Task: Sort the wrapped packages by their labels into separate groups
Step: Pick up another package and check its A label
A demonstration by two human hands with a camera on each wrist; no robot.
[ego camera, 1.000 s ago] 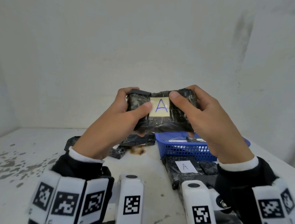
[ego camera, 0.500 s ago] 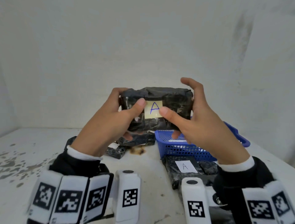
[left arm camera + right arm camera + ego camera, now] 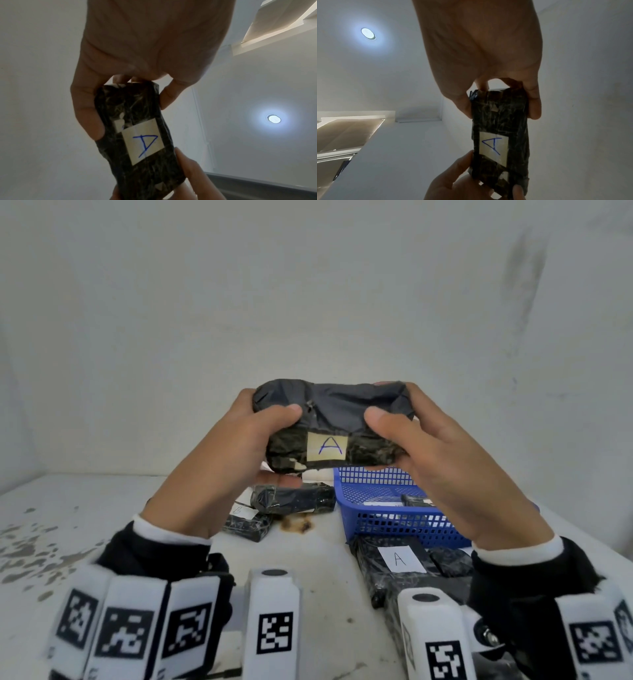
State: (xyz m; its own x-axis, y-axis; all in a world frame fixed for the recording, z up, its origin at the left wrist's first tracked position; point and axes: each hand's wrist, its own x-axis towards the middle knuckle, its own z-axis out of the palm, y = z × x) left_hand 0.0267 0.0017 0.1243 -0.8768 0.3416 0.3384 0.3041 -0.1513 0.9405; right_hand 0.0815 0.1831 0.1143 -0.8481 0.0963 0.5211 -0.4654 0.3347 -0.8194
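Hands: our left hand (image 3: 236, 446) and right hand (image 3: 442, 460) pinch the ends of the black plastic-wrapped package labelled A (image 3: 334, 429), raised above the blue mesh basket (image 3: 394, 508). Wrap looks slick, crumpled and probably light; we'd grip the short ends.

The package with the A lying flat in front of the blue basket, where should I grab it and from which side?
Probably from above, pinching the long sides of the flat A package. It lies label up on the table. The blue basket crowds its far edge, and the right hand and wrist hide its right end, so its left part is freest.
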